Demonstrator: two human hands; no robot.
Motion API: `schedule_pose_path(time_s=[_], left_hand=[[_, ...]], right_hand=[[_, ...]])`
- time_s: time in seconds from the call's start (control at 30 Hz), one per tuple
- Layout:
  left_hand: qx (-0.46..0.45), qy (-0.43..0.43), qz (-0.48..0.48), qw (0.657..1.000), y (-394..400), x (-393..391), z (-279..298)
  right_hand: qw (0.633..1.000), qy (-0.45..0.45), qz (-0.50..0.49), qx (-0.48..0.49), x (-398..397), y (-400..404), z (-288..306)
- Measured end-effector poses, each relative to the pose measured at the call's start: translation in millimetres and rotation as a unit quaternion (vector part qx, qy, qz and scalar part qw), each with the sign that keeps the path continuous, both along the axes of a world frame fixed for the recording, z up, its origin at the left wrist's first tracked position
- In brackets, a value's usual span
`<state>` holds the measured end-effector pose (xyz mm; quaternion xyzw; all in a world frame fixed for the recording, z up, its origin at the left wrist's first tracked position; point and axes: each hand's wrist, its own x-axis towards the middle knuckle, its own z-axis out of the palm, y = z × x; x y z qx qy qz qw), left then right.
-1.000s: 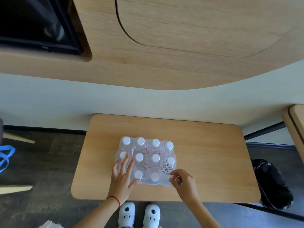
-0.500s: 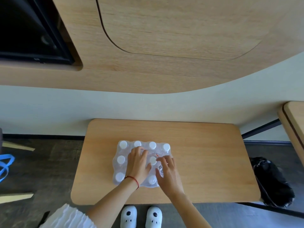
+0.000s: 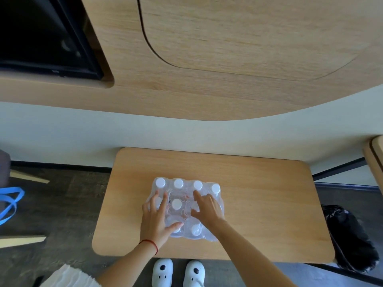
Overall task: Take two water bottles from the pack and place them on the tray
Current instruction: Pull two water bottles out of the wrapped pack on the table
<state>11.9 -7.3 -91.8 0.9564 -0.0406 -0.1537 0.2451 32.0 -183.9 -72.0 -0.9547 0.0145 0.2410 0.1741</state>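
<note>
Both hands lie flat on top of the pack (image 3: 185,208), fingers spread, nothing grasped; left hand (image 3: 155,219) presses on the left part w/ thumb toward the near caps, right hand (image 3: 207,209) on the right part w/ index finger stretched toward the far row. Pack stands about in the middle of the wooden table (image 3: 259,204), plastic wrap looks whole as far as I can see; white caps (image 3: 176,204) show through it, approx. all bottles inside. No tray is visible in the view. My judgement: task is at the very start; wrap must be torn, then two bottles taken out & carried to the tray; nothing placed yet.
</note>
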Motion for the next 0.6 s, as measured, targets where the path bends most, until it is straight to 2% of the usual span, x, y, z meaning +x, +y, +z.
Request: schedule_pose_path(time_s=[0.2, 0.37, 0.43, 0.5, 0.53, 0.57, 0.6], left_hand=[[0.004, -0.005, 0.002, 1.0, 1.1, 0.5, -2.9], [-0.004, 0.006, 0.009, 1.0, 0.7, -0.6, -2.9], [-0.002, 0.036, 0.006, 0.999, -1.0, 1.7, 3.9], [-0.002, 0.101, -0.001, 0.995, -4.9, 9.4, 19.6], [-0.026, 0.137, -0.006, 0.99, -6.5, 14.5, 31.2], [-0.09, 0.165, -0.013, 0.982, -7.1, 19.2, 44.4], [-0.189, 0.187, -0.026, 0.964, -7.1, 24.0, 58.6]], right_hand=[[0.997, -0.048, 0.009, 0.056, 1.3, -8.8, 18.6], [0.992, -0.063, -0.003, 0.105, 3.2, -15.6, 60.8], [0.989, -0.075, -0.006, 0.13, 6.5, -17.5, 88.4], [0.985, -0.097, -0.005, 0.145, 12.9, -20.1, 122.1], [0.982, -0.105, -0.002, 0.154, 16.9, -20.8, 140.1], [0.98, -0.107, 0.0, 0.168, 20.5, -20.5, 157.1], [0.977, -0.105, 0.002, 0.186, 24.2, -18.9, 174.0]])
